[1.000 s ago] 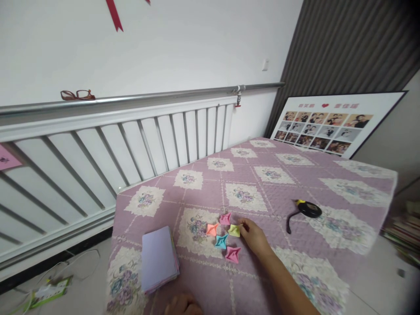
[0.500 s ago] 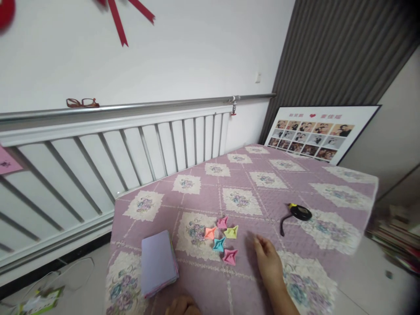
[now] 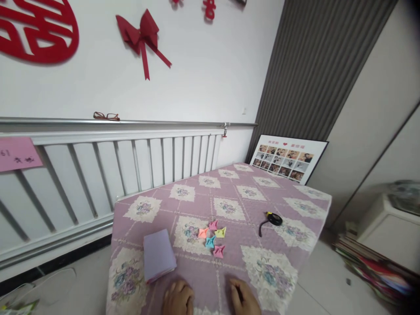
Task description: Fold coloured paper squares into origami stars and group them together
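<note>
At the table's near edge, my left hand point(image 3: 179, 298) rests on the cloth with its fingers curled in, just below a stack of lilac-topped paper point(image 3: 159, 254). My right hand point(image 3: 243, 298) lies a little to the right, also loosely closed, and no object shows in either hand. Beyond them stands a small group of folded paper boats: a pink one point(image 3: 219, 251) nearest, then a blue one point(image 3: 210, 242), an orange one point(image 3: 203, 233), a yellow one point(image 3: 220, 232) and a second pink one point(image 3: 213, 225) at the back. Neither hand touches them.
A black tape measure point(image 3: 274, 218) with a strap lies on the right of the flowered tablecloth point(image 3: 193, 267). Behind the table runs a white radiator point(image 3: 170, 159), with glasses point(image 3: 106, 116) by the pipe above. A framed photo board point(image 3: 288, 157) leans at the far end.
My right hand has drawn back from beside the paper boats to the near edge. More of my left hand shows now. The head view has tilted up; the boats stay grouped.
</note>
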The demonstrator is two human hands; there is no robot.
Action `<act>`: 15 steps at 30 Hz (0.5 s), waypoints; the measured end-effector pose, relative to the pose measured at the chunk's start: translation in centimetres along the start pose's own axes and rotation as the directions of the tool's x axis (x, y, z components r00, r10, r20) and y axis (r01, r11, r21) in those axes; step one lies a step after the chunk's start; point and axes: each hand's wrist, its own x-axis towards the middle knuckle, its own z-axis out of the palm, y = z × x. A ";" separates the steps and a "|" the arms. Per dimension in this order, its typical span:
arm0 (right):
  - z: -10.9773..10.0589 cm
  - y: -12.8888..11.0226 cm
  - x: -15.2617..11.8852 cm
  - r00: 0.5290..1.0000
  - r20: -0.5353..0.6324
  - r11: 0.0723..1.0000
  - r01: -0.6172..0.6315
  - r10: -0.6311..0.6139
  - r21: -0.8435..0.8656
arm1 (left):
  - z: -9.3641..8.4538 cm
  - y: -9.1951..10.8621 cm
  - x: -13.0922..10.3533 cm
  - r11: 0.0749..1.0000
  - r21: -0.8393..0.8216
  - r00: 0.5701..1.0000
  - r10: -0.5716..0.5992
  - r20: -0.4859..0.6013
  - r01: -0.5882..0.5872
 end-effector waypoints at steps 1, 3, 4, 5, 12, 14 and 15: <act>0.0 -0.3 -0.1 1.000 -0.003 1.000 0.008 -0.008 -0.010 | 0.0 0.1 -0.2 1.000 -0.007 1.000 0.009 -0.017 -0.009; 0.1 -0.9 -0.2 1.000 -0.017 1.000 0.006 -0.006 -0.027 | 0.0 0.1 -0.5 0.999 -0.025 0.998 0.032 -0.053 -0.033; 0.1 -1.1 -0.2 1.000 -0.025 0.999 0.000 -0.001 -0.036 | 0.1 0.0 -0.7 0.998 -0.033 0.996 0.045 -0.071 -0.047; 0.1 -1.2 -0.1 0.999 -0.032 0.999 -0.007 0.006 -0.046 | 0.3 -0.1 -0.8 0.997 -0.037 0.994 0.060 -0.087 -0.063; 0.2 -0.3 2.8 0.993 -0.086 0.992 -0.085 0.077 -0.098 | 1.9 -2.0 -0.2 0.991 -0.003 0.987 0.137 -0.089 -0.137; 0.3 0.3 4.6 0.988 -0.115 0.988 -0.112 0.099 -0.110 | 2.3 -2.7 0.2 0.985 0.016 0.983 0.175 -0.056 -0.174; 0.4 0.6 5.6 0.985 -0.130 0.985 -0.125 0.110 -0.116 | 2.4 -3.0 0.3 0.979 0.023 0.978 0.202 -0.047 -0.201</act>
